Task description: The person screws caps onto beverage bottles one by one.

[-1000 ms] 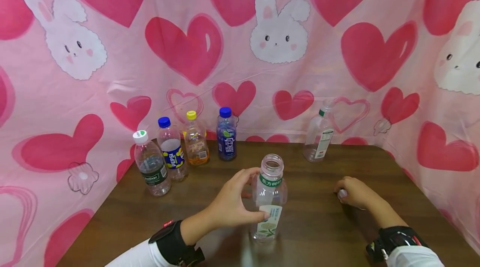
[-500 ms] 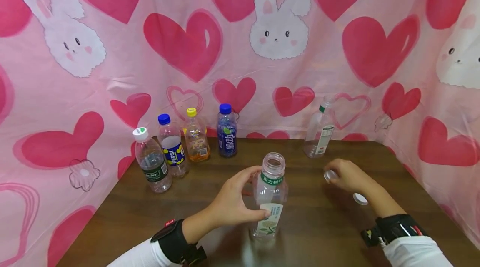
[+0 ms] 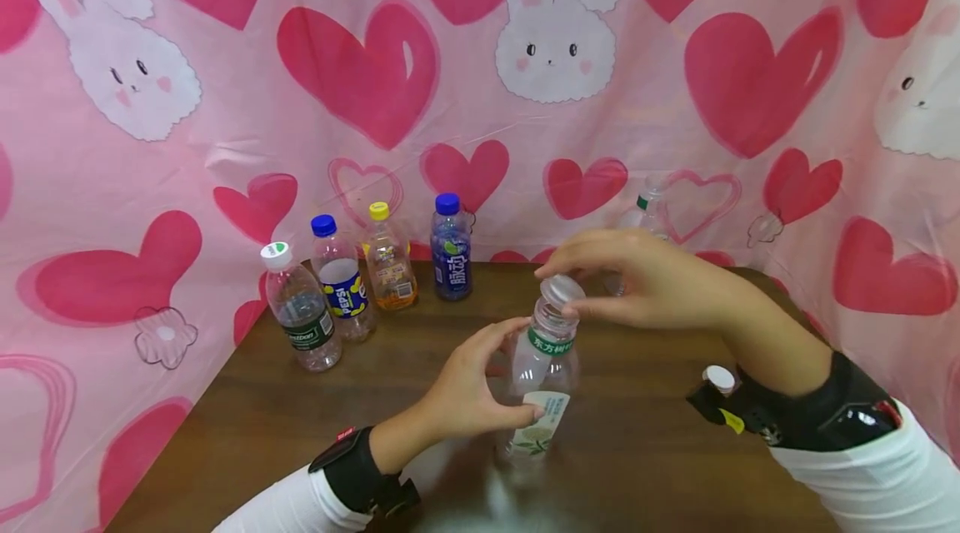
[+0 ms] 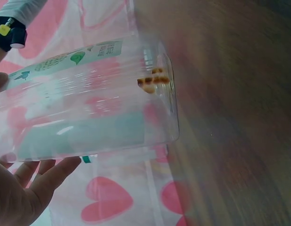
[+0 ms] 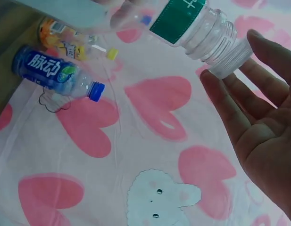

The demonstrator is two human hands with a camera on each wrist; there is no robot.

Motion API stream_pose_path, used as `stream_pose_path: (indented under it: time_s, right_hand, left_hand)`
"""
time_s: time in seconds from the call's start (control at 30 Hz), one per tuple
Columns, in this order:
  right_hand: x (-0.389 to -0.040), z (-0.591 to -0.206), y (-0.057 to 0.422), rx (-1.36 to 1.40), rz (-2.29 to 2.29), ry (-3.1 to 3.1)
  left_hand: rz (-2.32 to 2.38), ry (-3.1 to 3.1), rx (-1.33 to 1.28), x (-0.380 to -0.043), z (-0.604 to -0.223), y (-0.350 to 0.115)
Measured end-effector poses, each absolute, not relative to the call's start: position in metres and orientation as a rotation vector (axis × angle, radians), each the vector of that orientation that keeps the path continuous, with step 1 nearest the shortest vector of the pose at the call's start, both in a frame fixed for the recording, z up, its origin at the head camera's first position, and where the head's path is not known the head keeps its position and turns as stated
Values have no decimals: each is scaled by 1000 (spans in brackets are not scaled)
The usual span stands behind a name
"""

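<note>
A clear plastic tea bottle [image 3: 551,375] with a green neck band and a pale leaf-print label stands upright on the wooden table. My left hand [image 3: 468,387] grips it around the body, thumb on the label. Above its mouth, my right hand [image 3: 648,279] pinches a translucent white bottle cap [image 3: 562,290] between thumb and fingers. The cap sits tilted at the threaded neck in the head view. From the right wrist, its ribbed side [image 5: 232,59] shows right at the threads. A little brown liquid [image 4: 152,82] lies in the bottle's bottom.
Another white cap [image 3: 720,379] lies on the table, near my right wrist strap. At the left stand capped bottles: white-capped [image 3: 303,321], Pepsi [image 3: 343,291], yellow-capped [image 3: 392,271] and blue-capped [image 3: 452,258]. An uncapped clear bottle [image 3: 651,212] at the back is partly hidden by my right hand.
My right hand has lifted a cap from the right side of the table and brought it left to the tea bottle's mouth. My left hand keeps its grip on the bottle.
</note>
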State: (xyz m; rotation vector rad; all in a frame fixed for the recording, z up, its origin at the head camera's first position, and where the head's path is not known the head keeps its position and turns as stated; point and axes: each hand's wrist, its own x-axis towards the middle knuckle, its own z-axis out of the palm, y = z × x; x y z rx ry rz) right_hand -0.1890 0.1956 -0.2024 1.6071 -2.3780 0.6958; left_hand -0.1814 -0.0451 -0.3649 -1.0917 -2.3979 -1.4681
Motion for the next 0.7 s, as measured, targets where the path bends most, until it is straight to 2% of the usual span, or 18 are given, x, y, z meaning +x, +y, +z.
stream_pose_path:
  time_s: [0.4, 0.7]
  right_hand:
    - [-185, -188, 189, 1628, 492, -2581]
    - [-182, -196, 181, 1361, 319, -2619]
  left_hand:
    - [-1491, -2406, -1129, -181, -362, -43]
    - [-1516, -2436, -1104, -183, -363, -40]
